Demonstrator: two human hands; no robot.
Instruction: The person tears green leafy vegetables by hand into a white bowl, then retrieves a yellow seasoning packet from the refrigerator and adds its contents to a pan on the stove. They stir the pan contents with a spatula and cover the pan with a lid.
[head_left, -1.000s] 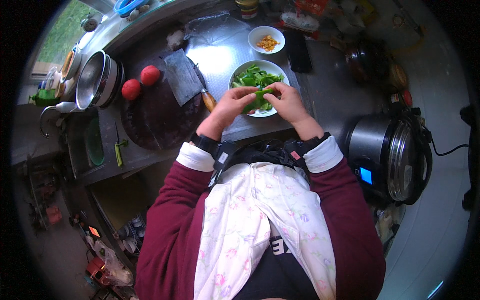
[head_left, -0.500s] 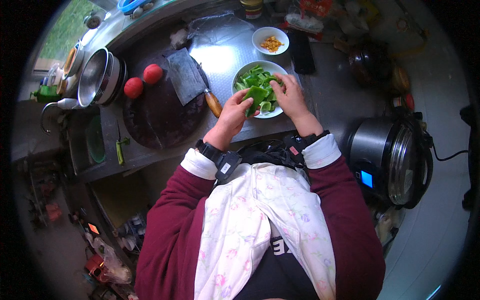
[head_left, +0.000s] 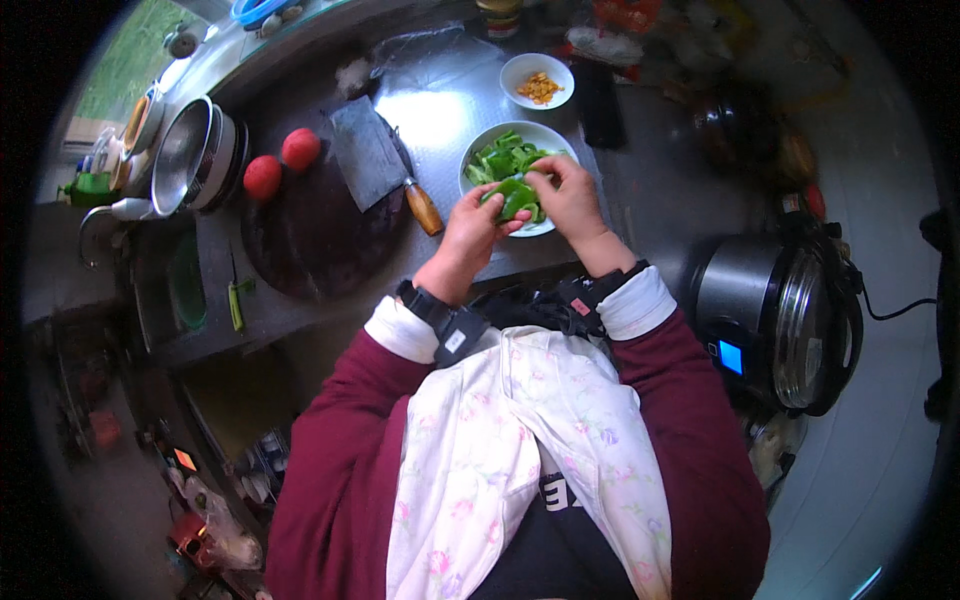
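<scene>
Over the near part of a white bowl [head_left: 466, 158], my left hand [head_left: 472, 232] is closed on a large piece of green pepper [head_left: 512, 196]. My right hand [head_left: 568, 198] has its thumb and fingers pinched at the right edge of that same piece. Torn green pepper pieces [head_left: 503, 155] fill the bowl below and beyond my fingers. Left of the bowl lies a cleaver [head_left: 367, 150], its wooden handle [head_left: 424, 208] pointing toward my left hand. The cleaver rests on a dark round chopping board [head_left: 320, 245].
Two red tomatoes [head_left: 300, 149] sit on the board's far left. Behind the pepper bowl stands a small white bowl [head_left: 508, 78] with chopped yellowish bits. Stacked metal colanders [head_left: 184, 155] and a green-handled knife [head_left: 236, 303] are at left. A rice cooker [head_left: 735, 300] stands at right.
My right hand has come down and left from above the bowl to the pepper piece. The piece has tilted in my left hand.
</scene>
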